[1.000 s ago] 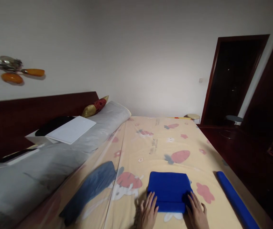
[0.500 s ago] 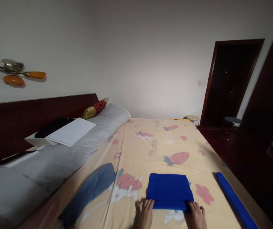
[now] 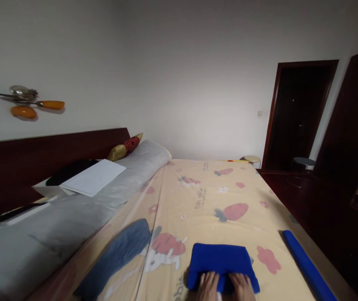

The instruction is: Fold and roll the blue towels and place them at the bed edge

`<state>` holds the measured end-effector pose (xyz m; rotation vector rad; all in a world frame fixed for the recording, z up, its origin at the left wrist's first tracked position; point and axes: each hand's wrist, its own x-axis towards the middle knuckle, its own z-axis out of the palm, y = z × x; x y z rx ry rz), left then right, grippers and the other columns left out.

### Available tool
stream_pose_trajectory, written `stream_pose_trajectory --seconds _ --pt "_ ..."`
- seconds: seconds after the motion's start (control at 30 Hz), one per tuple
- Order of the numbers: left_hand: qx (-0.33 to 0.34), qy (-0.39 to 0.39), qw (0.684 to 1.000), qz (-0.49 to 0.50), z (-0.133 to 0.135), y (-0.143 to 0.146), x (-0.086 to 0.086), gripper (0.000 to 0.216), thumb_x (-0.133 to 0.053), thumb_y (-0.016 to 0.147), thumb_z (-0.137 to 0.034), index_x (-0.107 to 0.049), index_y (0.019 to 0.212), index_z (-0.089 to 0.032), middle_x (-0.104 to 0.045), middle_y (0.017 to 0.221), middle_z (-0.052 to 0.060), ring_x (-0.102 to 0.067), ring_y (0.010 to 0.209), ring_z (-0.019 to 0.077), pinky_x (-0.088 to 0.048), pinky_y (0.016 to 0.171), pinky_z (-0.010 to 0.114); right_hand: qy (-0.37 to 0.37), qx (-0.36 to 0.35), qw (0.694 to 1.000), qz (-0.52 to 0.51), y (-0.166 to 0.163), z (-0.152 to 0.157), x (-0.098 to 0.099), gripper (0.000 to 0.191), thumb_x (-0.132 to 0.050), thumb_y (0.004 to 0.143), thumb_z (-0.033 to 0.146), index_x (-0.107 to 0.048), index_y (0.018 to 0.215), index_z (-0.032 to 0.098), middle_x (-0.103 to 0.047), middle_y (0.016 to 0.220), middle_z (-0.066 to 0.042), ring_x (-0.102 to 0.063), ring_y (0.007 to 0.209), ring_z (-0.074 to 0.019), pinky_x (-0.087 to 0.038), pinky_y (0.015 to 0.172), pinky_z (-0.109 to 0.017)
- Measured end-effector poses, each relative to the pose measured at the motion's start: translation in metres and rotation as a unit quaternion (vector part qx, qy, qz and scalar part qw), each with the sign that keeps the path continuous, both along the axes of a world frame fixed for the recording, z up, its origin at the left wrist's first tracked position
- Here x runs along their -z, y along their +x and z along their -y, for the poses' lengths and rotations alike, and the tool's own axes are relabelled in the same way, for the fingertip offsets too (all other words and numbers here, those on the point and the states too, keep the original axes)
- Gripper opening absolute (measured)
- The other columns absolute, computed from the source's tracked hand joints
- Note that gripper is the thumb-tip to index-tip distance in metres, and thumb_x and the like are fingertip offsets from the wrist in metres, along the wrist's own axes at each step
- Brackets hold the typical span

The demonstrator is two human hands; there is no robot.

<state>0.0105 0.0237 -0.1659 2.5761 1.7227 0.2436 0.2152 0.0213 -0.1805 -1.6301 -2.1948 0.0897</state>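
Evenly deep-blue, roughly rectangular cloth (image 3: pixel 219 257)

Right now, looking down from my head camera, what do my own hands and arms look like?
Your left hand and right hand are ungloved, with slender fingers. I can make out no rings or markings on them. Your forearms fall outside the picture, so I can't tell about sleeves.

You have a plain royal-blue cloth (image 3: pixel 219 258) at bottom centre of the frame and a blue roll (image 3: pixel 307 263) at lower right; your cream sheet (image 3: pixel 205 230) carries pink carrots (image 3: pixel 237 212), pink flowers (image 3: pixel 268 259) and a white rabbit (image 3: pixel 156 260), with slate-blue fabric (image 3: pixel 118 251) at lower left.
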Motion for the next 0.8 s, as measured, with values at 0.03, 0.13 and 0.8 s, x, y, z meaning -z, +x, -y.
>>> stream_pose_trajectory --seconds 0.03,0.13,0.8 --pt "0.047 0.057 0.997 0.001 -0.001 0.005 0.008 0.051 -0.04 0.086 -0.018 -0.053 0.133 -0.03 -0.067 0.129 0.001 -0.061 0.118 0.0184 -0.046 0.102 0.034 0.025 -0.032 0.999 -0.004 -0.009 -0.001 0.004 0.047 -0.06 0.072 0.026 -0.064 0.119 0.032 -0.071 0.119 0.001 -0.066 0.106 -0.022 -0.047 0.092 -0.034" --pt "0.124 0.225 0.966 0.003 -0.002 -0.004 0.016 0.048 -0.042 0.091 -0.028 -0.046 0.139 -0.031 -0.069 0.126 -0.004 -0.064 0.111 0.0128 -0.048 0.094 0.026 0.1 -0.055 0.994 0.001 -0.011 -0.002 0.015 0.039 -0.054 0.083 0.034 -0.064 0.121 0.035 -0.071 0.119 0.003 -0.068 0.105 -0.0187 -0.049 0.088 -0.031" --pt "0.056 0.293 0.954 -0.009 0.0 -0.047 0.018 0.04 -0.046 0.091 -0.032 -0.055 0.13 -0.035 -0.073 0.118 -0.007 -0.068 0.103 0.0124 -0.048 0.09 0.028 0.082 0.006 0.997 0.012 0.011 0.002 0.025 0.033 -0.048 0.085 0.041 -0.067 0.112 0.043 -0.07 0.121 0.003 -0.066 0.108 -0.0243 -0.048 0.088 -0.043"
